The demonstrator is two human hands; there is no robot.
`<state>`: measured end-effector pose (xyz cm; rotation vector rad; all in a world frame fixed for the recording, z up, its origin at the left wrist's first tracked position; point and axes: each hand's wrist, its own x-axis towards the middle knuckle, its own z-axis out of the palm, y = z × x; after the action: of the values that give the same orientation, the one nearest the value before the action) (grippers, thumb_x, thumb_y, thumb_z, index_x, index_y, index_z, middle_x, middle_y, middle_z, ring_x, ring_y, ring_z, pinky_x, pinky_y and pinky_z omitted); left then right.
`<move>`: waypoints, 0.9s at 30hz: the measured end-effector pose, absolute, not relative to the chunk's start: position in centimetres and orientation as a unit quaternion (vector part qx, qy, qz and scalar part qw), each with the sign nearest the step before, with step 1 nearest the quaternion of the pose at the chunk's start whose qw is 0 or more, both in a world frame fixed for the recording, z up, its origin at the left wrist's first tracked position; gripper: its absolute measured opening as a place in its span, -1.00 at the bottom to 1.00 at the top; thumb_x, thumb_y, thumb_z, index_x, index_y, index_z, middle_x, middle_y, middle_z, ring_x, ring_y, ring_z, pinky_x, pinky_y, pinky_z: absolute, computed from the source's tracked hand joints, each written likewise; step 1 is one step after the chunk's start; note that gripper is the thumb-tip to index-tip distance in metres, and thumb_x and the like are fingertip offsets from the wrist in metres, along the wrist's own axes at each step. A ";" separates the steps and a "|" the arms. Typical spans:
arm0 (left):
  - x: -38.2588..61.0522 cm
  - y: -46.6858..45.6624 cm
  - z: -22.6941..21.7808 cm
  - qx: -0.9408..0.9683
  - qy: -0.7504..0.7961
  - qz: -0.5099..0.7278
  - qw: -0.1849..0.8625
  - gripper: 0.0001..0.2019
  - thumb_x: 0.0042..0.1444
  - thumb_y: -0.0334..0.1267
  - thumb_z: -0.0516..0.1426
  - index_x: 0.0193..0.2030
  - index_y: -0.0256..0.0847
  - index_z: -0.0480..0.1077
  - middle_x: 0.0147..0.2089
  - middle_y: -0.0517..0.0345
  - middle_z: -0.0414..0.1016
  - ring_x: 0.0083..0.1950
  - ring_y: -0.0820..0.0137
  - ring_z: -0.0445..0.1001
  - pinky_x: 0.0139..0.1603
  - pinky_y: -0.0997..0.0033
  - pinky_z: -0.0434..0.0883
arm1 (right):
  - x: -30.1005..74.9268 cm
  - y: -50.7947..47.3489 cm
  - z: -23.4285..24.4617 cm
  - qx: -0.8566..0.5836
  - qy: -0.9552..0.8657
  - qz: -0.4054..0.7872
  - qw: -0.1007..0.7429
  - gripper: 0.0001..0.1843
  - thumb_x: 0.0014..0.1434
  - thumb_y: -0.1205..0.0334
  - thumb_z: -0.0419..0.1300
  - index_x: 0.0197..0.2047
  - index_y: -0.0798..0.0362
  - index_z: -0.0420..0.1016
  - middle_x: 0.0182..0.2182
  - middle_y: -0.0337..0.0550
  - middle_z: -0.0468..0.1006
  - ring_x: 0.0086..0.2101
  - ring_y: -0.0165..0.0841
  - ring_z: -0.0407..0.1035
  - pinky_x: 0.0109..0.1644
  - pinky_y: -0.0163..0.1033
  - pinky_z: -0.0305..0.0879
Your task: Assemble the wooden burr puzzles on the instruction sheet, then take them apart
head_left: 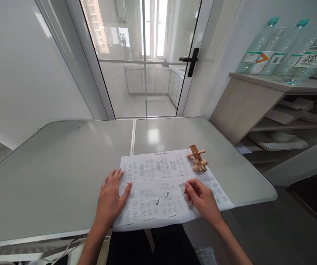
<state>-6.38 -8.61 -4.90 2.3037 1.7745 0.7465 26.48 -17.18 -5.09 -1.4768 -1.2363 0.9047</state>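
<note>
A printed instruction sheet with many small diagrams lies on the grey folding table. My left hand rests flat on the sheet's left edge, fingers spread. My right hand sits on the sheet's right part with its fingers curled loosely; nothing shows in them. A small wooden puzzle made of interlocked sticks stands on the sheet's far right corner, a short way beyond my right hand.
A wooden shelf unit stands to the right of the table, with several large water bottles on top. A glass sliding door with a black handle is behind the table. Cables hang at the table's near left edge.
</note>
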 end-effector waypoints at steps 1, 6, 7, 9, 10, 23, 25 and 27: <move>-6.4 -8.7 -4.9 0.767 0.586 0.250 0.070 -0.44 0.40 0.09 0.01 0.40 -0.18 0.27 0.49 -0.06 0.33 0.58 0.00 0.14 0.56 -0.19 0.11 | 26.4 -17.2 -5.1 -0.608 -0.514 0.368 0.480 -0.52 0.40 -0.27 0.14 -0.28 -0.01 0.46 -0.45 -0.16 0.56 -0.49 -0.30 0.42 -0.39 -0.21 0.39; -6.7 -9.0 -4.8 0.776 0.573 0.251 0.077 -0.45 0.41 0.08 0.02 0.38 -0.19 0.28 0.49 -0.06 0.34 0.57 0.01 0.16 0.55 -0.19 0.15 | 26.8 -16.9 -4.2 -0.609 -0.559 0.365 0.428 -0.54 0.40 -0.25 0.13 -0.24 -0.01 0.48 -0.41 -0.14 0.62 -0.48 -0.29 0.48 -0.40 -0.21 0.39; -6.8 -9.0 -4.9 0.777 0.573 0.250 0.078 -0.45 0.41 0.08 0.01 0.38 -0.20 0.28 0.49 -0.06 0.34 0.57 0.01 0.16 0.55 -0.20 0.15 | 27.1 -16.9 -3.9 -0.610 -0.573 0.358 0.415 -0.55 0.41 -0.23 0.11 -0.23 -0.01 0.48 -0.40 -0.14 0.62 -0.47 -0.28 0.49 -0.40 -0.21 0.39; -6.9 -9.0 -4.9 0.778 0.572 0.249 0.080 -0.46 0.42 0.08 0.00 0.38 -0.21 0.28 0.49 -0.05 0.33 0.58 0.02 0.15 0.55 -0.21 0.15 | 27.9 -16.8 -3.2 -0.616 -0.608 0.319 0.386 -0.58 0.44 -0.18 0.08 -0.22 -0.01 0.48 -0.39 -0.14 0.62 -0.46 -0.27 0.50 -0.39 -0.20 0.40; -6.9 -9.0 -5.0 0.778 0.570 0.250 0.081 -0.46 0.43 0.08 0.00 0.38 -0.20 0.28 0.49 -0.04 0.33 0.58 0.01 0.14 0.55 -0.21 0.15 | 28.5 -16.7 -2.9 -0.623 -0.626 0.286 0.374 -0.60 0.45 -0.15 0.07 -0.21 -0.01 0.48 -0.39 -0.14 0.62 -0.44 -0.26 0.51 -0.38 -0.20 0.40; -7.0 -9.0 -5.0 0.784 0.554 0.268 0.084 -0.49 0.41 0.04 0.04 0.36 -0.19 0.30 0.46 -0.05 0.38 0.56 -0.01 0.19 0.52 -0.27 0.19 | 39.5 -8.6 0.3 -0.770 -0.545 0.110 0.314 -0.72 0.30 0.06 0.17 -0.05 0.05 0.51 0.01 0.07 0.64 -0.17 -0.20 0.57 -0.13 -0.17 0.42; -7.1 -9.0 -5.0 0.783 0.553 0.271 0.084 -0.50 0.41 0.04 0.05 0.35 -0.17 0.31 0.46 -0.05 0.38 0.56 -0.02 0.19 0.51 -0.28 0.21 | 40.0 -7.1 0.3 -0.787 -0.522 0.148 0.293 -0.71 0.30 0.03 0.19 -0.09 0.08 0.52 -0.06 0.09 0.69 -0.18 -0.18 0.59 -0.16 -0.16 0.41; -7.1 -9.1 -4.9 0.783 0.552 0.275 0.081 -0.51 0.41 0.04 0.05 0.35 -0.15 0.32 0.45 -0.03 0.39 0.55 -0.03 0.20 0.50 -0.28 0.22 | 40.1 -6.1 0.3 -0.792 -0.511 0.186 0.277 -0.68 0.30 -0.01 0.20 -0.13 0.09 0.53 -0.19 0.07 0.73 -0.26 -0.19 0.60 -0.22 -0.18 0.40</move>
<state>-7.08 -9.08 -4.90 2.3404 1.6492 0.8208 40.08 -6.06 0.30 -2.1275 -1.3739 0.4991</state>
